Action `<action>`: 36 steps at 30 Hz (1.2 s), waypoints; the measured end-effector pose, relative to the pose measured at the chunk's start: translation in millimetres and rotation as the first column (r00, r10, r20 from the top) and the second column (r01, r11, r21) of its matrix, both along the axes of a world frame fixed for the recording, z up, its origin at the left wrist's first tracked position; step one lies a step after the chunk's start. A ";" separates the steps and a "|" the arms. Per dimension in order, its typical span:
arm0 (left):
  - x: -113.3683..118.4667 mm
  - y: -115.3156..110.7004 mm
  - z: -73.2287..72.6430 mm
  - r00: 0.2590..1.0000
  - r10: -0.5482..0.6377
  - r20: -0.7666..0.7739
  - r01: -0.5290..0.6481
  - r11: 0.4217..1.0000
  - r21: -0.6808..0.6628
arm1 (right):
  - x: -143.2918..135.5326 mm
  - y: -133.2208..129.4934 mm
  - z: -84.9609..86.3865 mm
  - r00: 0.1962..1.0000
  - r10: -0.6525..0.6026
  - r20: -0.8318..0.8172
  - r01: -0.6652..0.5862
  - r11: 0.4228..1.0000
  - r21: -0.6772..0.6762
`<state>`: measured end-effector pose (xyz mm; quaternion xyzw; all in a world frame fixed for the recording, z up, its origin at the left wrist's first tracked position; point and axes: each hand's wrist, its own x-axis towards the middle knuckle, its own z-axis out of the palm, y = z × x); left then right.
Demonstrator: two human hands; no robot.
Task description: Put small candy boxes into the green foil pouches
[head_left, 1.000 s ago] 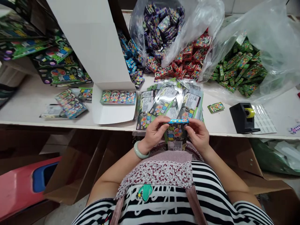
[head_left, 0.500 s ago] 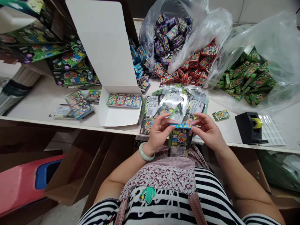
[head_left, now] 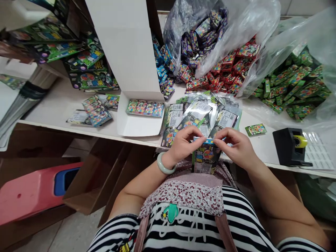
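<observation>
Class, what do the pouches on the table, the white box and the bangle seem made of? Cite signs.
Pouches: likely plastic film, glossy, judging by bright glare.
White box: probably cardboard, matte, with fold creases.
Bangle: smooth, pale green, softly shiny; jade, glass or plastic, can't tell.

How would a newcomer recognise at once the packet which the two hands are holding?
Start at the front edge of the white table, nearest the apron. Between the left hand and right hand is a dark printed packet with bright blue at its top edge. Similar packets lie piled behind it; only this one is held.
</observation>
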<state>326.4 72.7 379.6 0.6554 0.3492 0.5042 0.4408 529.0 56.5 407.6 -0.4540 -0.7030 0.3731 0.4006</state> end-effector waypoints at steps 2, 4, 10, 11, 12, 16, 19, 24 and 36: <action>-2.7 1.4 2.3 0.998 -0.049 -0.025 0.049 0.999 -0.009 | -0.8 1.4 4.1 1.000 0.027 0.013 -0.027 0.999 -0.019; -7.0 2.9 3.1 0.993 -0.110 -0.036 0.110 0.994 0.000 | -0.9 1.1 5.9 0.998 0.058 0.028 -0.058 0.998 0.012; -16.7 6.0 8.0 0.961 -0.270 -0.064 0.271 0.963 0.013 | 5.2 -5.8 1.5 0.991 0.126 0.051 -0.131 0.985 0.109; -17.1 6.4 9.3 0.957 -0.284 -0.062 0.285 0.959 0.003 | 6.9 -7.1 0.0 0.990 0.131 0.058 -0.137 0.982 0.133; -17.2 6.8 10.5 0.954 -0.294 -0.058 0.294 0.956 -0.010 | 8.7 -8.3 -1.5 0.989 0.133 0.064 -0.141 0.977 0.158; -15.6 9.8 14.3 0.944 -0.324 -0.061 0.320 0.945 -0.062 | 12.1 -12.5 -6.3 0.994 0.098 0.042 -0.105 0.970 0.220; -15.3 14.4 19.4 0.919 -0.374 -0.124 0.368 0.927 -0.074 | 9.6 -13.9 -5.3 0.999 0.038 0.002 -0.038 0.983 0.182; -18.5 23.2 31.2 0.849 -0.477 -0.225 0.470 0.878 -0.089 | 3.1 -11.9 2.2 0.999 0.036 0.013 -0.036 0.999 0.037; -20.6 16.1 24.4 0.839 -0.454 -0.300 0.470 0.882 -0.018 | 15.7 -14.8 0.3 0.966 0.217 0.143 -0.237 0.962 0.135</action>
